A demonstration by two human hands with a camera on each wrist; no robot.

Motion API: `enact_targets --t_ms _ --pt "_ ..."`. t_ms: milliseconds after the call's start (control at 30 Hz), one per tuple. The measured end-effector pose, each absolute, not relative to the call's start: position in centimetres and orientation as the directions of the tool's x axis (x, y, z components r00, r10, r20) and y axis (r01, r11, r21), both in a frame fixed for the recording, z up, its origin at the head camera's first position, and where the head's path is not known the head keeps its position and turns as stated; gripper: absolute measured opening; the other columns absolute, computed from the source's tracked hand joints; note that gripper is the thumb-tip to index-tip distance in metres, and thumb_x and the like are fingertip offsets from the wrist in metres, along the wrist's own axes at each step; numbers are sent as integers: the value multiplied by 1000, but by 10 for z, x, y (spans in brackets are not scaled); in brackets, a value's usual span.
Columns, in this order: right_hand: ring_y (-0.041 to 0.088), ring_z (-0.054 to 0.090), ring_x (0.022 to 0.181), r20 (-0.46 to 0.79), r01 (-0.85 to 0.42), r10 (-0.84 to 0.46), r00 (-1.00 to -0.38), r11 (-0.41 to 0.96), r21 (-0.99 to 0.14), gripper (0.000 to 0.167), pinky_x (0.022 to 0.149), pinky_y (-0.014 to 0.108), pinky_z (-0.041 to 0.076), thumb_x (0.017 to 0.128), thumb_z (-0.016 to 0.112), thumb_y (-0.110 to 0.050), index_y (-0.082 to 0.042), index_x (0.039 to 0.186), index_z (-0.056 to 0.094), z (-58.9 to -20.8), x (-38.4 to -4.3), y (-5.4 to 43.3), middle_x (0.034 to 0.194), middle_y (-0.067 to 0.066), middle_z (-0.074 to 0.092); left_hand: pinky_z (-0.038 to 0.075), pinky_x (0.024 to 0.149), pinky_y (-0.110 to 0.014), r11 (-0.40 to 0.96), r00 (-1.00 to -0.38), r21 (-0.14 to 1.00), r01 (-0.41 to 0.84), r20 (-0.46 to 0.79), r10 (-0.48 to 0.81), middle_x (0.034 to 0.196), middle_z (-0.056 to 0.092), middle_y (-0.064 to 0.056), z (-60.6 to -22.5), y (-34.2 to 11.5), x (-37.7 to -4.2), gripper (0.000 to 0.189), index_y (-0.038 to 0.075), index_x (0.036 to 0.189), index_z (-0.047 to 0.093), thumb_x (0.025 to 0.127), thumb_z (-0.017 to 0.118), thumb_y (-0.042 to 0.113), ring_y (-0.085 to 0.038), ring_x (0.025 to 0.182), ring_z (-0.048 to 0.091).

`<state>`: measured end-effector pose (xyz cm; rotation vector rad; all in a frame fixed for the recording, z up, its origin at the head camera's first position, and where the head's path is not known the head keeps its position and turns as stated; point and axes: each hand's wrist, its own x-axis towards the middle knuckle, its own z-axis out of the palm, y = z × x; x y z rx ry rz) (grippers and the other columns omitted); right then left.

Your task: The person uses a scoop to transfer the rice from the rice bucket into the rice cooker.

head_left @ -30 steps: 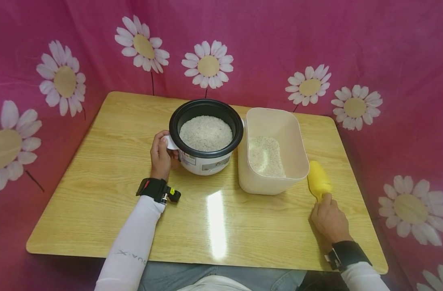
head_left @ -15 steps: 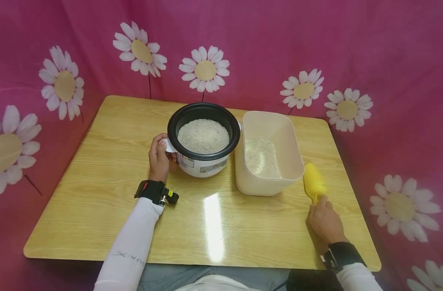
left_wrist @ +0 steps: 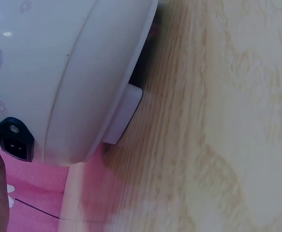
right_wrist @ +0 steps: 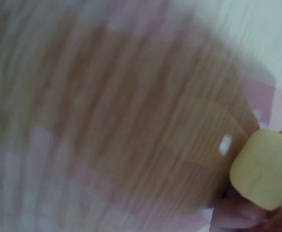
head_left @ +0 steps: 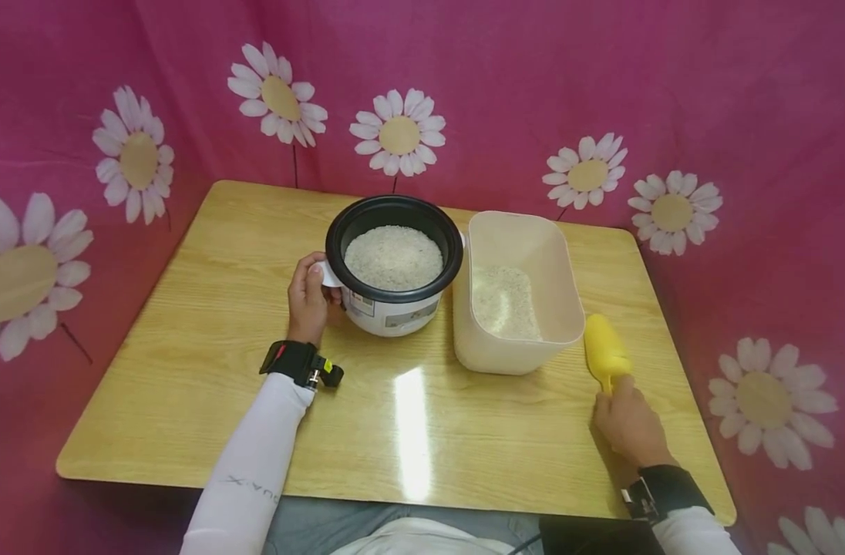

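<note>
A white rice cooker (head_left: 395,314) with a black rim holds a heap of uncooked rice (head_left: 393,258). My left hand (head_left: 308,301) grips the cooker's white side handle (head_left: 331,275), thumb on top. In the left wrist view, the cooker's wall (left_wrist: 82,72) and its black power socket (left_wrist: 16,140) show beside part of the hand. At the right my right hand (head_left: 632,424) holds a yellow scoop (head_left: 606,347) by its handle, its bowl pointing away from me. The handle's rounded end (right_wrist: 264,169) sticks out of the hand in the right wrist view.
A cream bin (head_left: 513,354) with rice (head_left: 507,302) along its left side stands between the cooker and the scoop, close against the cooker. Wooden tabletop (head_left: 159,370) lies under everything. A pink flowered curtain (head_left: 492,92) encloses the back and sides.
The head view shifts slightly. Both hands keep their holds on the cooker handle and the scoop, and nothing on the table has visibly moved.
</note>
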<state>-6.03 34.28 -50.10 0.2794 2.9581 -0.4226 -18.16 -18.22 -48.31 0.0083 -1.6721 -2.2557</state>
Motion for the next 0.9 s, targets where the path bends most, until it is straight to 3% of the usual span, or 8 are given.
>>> enact_targets --t_ms 367,900 --pt "30 56 68 -115 199 173 -978 938 -282 44 52 36 39 102 47 -34 7 117 41 -501 -59 347 83 19 56 45 59 -28 -239 -936 927 289 221 -274 79 56 5 -488 -183 -183 21 27 120 60 112 40 25 -10 65 53" --pt "28 54 68 -124 225 197 -973 931 -288 48 52 33 37 102 47 -37 6 122 42 -500 -55 344 85 17 55 44 60 -28 -243 -938 927 287 220 -268 78 55 4 -485 -183 -180 22 28 121 59 112 39 26 -10 65 53"
